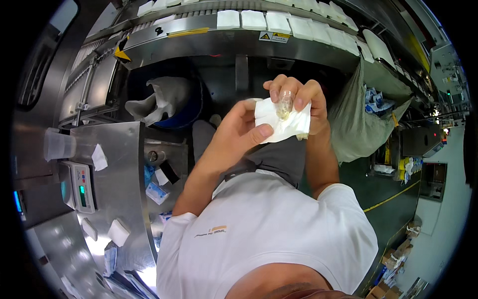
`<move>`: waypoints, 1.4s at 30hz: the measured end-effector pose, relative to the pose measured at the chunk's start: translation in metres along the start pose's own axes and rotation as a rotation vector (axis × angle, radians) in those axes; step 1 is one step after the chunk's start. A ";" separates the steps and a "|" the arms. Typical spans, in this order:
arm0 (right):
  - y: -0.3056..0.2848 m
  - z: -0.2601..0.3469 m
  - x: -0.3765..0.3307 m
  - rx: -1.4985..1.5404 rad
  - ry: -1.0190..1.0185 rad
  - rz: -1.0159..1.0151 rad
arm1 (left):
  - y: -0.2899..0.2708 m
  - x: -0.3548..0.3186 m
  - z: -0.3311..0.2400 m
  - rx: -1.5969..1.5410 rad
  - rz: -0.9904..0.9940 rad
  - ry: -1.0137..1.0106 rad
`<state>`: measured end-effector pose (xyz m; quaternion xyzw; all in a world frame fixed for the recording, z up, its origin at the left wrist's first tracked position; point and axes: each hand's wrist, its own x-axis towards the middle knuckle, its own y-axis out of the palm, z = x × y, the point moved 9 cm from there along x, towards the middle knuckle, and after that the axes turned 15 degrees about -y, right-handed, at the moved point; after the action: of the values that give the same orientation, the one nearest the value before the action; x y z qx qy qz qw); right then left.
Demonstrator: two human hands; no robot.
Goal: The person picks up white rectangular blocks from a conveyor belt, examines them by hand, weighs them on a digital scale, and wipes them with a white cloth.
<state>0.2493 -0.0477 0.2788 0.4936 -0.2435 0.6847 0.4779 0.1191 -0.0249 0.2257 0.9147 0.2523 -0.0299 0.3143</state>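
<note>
Both hands meet in front of the chest, above the counter. The left hand [239, 132] pinches the tissue [281, 122] from the left side. The right hand [298, 99] pinches its top, maybe through thin clear wrap.

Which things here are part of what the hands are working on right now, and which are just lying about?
In hand:
left hand
right hand
white tissue pack, held by both
clear film under the right fingers

Lying about:
weighing scale
clear plastic cup
white packs on the conveyor
grey sack
</note>
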 end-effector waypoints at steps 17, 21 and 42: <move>-0.011 0.048 -0.020 -0.534 0.162 -0.261 | -0.013 0.014 0.000 0.083 -0.399 0.278; -0.009 0.043 -0.016 -0.527 0.249 -0.257 | -0.016 0.014 0.006 0.077 -0.367 0.269; -0.006 0.064 -0.014 -1.303 0.172 0.049 | 0.002 0.032 0.026 0.115 -0.162 0.125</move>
<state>0.2836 -0.1028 0.2904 0.0410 -0.5802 0.4449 0.6810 0.1506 -0.0276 0.1993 0.9078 0.3424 -0.0127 0.2418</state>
